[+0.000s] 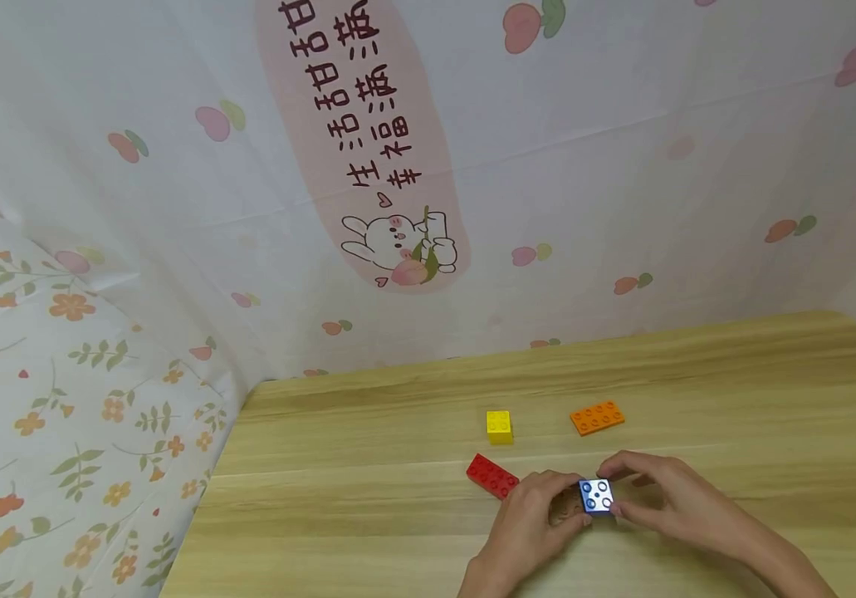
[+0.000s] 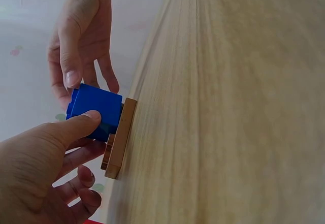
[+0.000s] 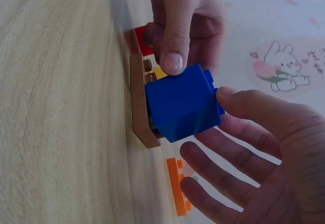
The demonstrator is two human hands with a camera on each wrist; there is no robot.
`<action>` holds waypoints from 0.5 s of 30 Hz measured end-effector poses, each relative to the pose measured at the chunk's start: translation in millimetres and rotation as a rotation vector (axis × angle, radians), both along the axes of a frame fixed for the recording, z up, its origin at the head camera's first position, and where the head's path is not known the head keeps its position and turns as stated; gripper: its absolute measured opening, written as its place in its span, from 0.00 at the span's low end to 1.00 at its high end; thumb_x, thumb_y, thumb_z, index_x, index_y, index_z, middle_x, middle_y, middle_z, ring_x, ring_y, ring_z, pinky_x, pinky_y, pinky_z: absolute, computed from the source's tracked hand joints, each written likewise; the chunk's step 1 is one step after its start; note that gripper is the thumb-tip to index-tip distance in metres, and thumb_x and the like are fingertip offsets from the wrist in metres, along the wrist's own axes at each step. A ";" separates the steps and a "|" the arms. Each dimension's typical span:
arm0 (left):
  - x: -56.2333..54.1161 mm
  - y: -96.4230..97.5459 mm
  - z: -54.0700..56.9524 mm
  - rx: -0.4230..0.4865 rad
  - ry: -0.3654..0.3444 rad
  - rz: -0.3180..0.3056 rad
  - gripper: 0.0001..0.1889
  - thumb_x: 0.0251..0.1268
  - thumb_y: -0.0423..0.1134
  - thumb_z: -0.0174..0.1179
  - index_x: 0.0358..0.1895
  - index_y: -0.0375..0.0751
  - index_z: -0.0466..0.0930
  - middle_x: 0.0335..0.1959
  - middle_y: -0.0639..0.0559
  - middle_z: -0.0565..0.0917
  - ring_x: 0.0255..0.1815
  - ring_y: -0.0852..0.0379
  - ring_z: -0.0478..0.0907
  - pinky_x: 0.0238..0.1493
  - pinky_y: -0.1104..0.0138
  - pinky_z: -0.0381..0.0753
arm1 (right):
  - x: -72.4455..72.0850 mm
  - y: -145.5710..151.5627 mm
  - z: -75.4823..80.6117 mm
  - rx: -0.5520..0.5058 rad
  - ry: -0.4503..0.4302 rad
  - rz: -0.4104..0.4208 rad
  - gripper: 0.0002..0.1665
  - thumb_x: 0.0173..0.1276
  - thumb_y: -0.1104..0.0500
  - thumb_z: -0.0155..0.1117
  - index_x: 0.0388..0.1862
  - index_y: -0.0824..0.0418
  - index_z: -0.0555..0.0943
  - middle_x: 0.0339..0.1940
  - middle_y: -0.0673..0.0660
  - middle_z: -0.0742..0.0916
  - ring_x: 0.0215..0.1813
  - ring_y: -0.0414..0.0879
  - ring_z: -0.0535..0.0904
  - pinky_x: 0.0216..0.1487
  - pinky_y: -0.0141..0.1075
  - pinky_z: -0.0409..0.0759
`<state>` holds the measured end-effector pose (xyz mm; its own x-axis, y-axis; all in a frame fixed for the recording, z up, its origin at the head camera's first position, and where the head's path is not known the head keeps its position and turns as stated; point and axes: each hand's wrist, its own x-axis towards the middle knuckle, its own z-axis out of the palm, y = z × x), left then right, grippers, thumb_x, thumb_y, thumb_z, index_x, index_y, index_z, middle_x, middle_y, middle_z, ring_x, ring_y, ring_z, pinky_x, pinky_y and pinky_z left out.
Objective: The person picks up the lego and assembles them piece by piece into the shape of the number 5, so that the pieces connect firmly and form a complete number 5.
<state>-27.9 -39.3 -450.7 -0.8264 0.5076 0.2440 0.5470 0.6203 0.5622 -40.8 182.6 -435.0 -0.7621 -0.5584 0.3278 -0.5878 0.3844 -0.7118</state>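
Note:
A blue building block (image 1: 596, 496) with studs on top sits tilted on a brown studded plate (image 2: 120, 142), which lies on the table. My left hand (image 1: 528, 523) pinches the block from the left, its thumb flat on one side face in the left wrist view. From the right, my right hand (image 1: 674, 502) holds the block near its studded end with thumb and forefinger. The other fingers (image 3: 223, 183) of that hand are spread loosely below the block in the right wrist view. In the head view, the hands and block hide most of the brown plate.
A red studded brick (image 1: 492, 476) lies just beyond my left hand, partly covered by it. Farther back on the wooden table (image 1: 338, 482) stand a yellow block (image 1: 499, 427) and a flat orange plate (image 1: 597, 418). A printed curtain (image 1: 584, 183) hangs behind the table's far edge.

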 end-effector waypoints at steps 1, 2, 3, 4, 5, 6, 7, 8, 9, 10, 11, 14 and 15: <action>0.3 0.0 0.1 0.003 -0.005 -0.003 0.18 0.55 0.44 0.67 0.50 0.49 0.79 0.44 0.63 0.80 0.45 0.71 0.73 0.47 0.81 0.69 | 0.3 0.1 0.1 0.001 -0.003 0.000 0.16 0.56 0.62 0.70 0.43 0.54 0.78 0.39 0.43 0.83 0.40 0.37 0.78 0.37 0.35 0.80; 0.5 -0.1 -0.1 0.005 -0.007 -0.006 0.18 0.55 0.44 0.67 0.50 0.49 0.79 0.44 0.63 0.80 0.45 0.71 0.73 0.47 0.80 0.69 | 0.7 0.3 0.1 0.002 -0.006 0.000 0.16 0.56 0.62 0.70 0.43 0.54 0.78 0.39 0.43 0.83 0.40 0.37 0.78 0.36 0.35 0.80; 0.7 -0.2 -0.2 0.008 -0.010 -0.006 0.18 0.55 0.44 0.67 0.50 0.49 0.79 0.44 0.63 0.80 0.45 0.71 0.73 0.47 0.81 0.69 | 0.8 0.3 0.1 0.002 -0.008 -0.001 0.16 0.56 0.62 0.70 0.43 0.53 0.78 0.39 0.43 0.83 0.40 0.37 0.78 0.36 0.35 0.80; 0.8 -0.1 -0.3 0.013 -0.012 -0.007 0.18 0.55 0.44 0.67 0.50 0.48 0.79 0.44 0.63 0.80 0.45 0.71 0.73 0.47 0.81 0.69 | 0.9 0.2 -0.1 0.001 -0.007 -0.002 0.16 0.56 0.62 0.71 0.43 0.53 0.78 0.39 0.42 0.83 0.40 0.37 0.78 0.36 0.35 0.80; 1.0 -0.1 -0.4 0.016 -0.015 -0.007 0.18 0.55 0.44 0.67 0.50 0.48 0.79 0.44 0.63 0.80 0.45 0.71 0.73 0.47 0.81 0.69 | 1.0 0.2 -0.3 0.001 -0.005 -0.002 0.16 0.56 0.62 0.71 0.43 0.53 0.78 0.38 0.42 0.83 0.39 0.37 0.78 0.36 0.35 0.80; 1.2 0.0 -0.7 0.021 -0.016 -0.009 0.18 0.55 0.44 0.67 0.50 0.48 0.79 0.44 0.63 0.80 0.45 0.71 0.73 0.47 0.81 0.69 | 1.3 0.2 -0.5 0.000 -0.003 -0.002 0.16 0.55 0.62 0.71 0.42 0.52 0.78 0.38 0.42 0.83 0.39 0.37 0.78 0.36 0.35 0.80; 1.4 0.1 -0.9 0.025 -0.018 -0.010 0.18 0.55 0.44 0.67 0.50 0.48 0.79 0.44 0.63 0.81 0.44 0.71 0.73 0.47 0.81 0.69 | 1.5 0.2 -0.9 -0.002 -0.001 -0.002 0.16 0.55 0.62 0.71 0.42 0.52 0.78 0.38 0.42 0.83 0.39 0.37 0.78 0.36 0.35 0.80; 1.6 0.3 -1.1 0.030 -0.021 -0.011 0.18 0.55 0.44 0.67 0.50 0.48 0.80 0.44 0.63 0.81 0.44 0.71 0.73 0.47 0.81 0.69 | 1.8 0.3 -1.0 -0.003 0.000 -0.002 0.16 0.55 0.62 0.71 0.42 0.52 0.79 0.38 0.42 0.83 0.39 0.37 0.79 0.35 0.35 0.80; 1.7 0.4 -1.2 0.035 -0.027 -0.014 0.18 0.55 0.44 0.67 0.50 0.48 0.80 0.44 0.63 0.81 0.44 0.70 0.73 0.47 0.81 0.69 | 1.9 0.4 -1.1 -0.004 0.003 -0.003 0.16 0.55 0.62 0.71 0.42 0.52 0.79 0.38 0.42 0.83 0.39 0.37 0.79 0.35 0.35 0.80; 1.7 0.6 -1.5 0.040 -0.034 -0.018 0.18 0.56 0.44 0.66 0.50 0.48 0.80 0.44 0.63 0.81 0.44 0.70 0.73 0.47 0.81 0.69 | 2.2 0.4 -0.9 -0.006 0.009 -0.006 0.17 0.54 0.62 0.72 0.42 0.52 0.79 0.38 0.42 0.83 0.39 0.38 0.79 0.35 0.35 0.80; 1.4 0.7 -1.9 0.045 -0.042 -0.020 0.18 0.56 0.44 0.66 0.50 0.48 0.80 0.44 0.63 0.81 0.45 0.70 0.73 0.47 0.80 0.69 | 2.3 0.4 -0.7 -0.007 0.010 -0.009 0.17 0.54 0.62 0.72 0.42 0.51 0.79 0.38 0.41 0.83 0.38 0.38 0.79 0.35 0.35 0.80; 0.2 -0.2 -2.7 0.051 -0.064 -0.018 0.18 0.57 0.44 0.66 0.51 0.47 0.80 0.44 0.62 0.81 0.46 0.70 0.74 0.48 0.79 0.70 | 1.8 -0.6 -0.1 -0.007 -0.008 -0.013 0.16 0.55 0.61 0.71 0.42 0.51 0.80 0.38 0.42 0.84 0.39 0.38 0.79 0.36 0.36 0.80; -0.1 -0.6 -3.3 0.051 -0.072 -0.018 0.18 0.57 0.44 0.65 0.51 0.46 0.80 0.45 0.62 0.81 0.46 0.70 0.74 0.48 0.79 0.71 | 1.8 -1.0 0.0 -0.003 -0.015 -0.015 0.15 0.55 0.60 0.71 0.42 0.51 0.80 0.39 0.42 0.84 0.40 0.38 0.79 0.36 0.36 0.80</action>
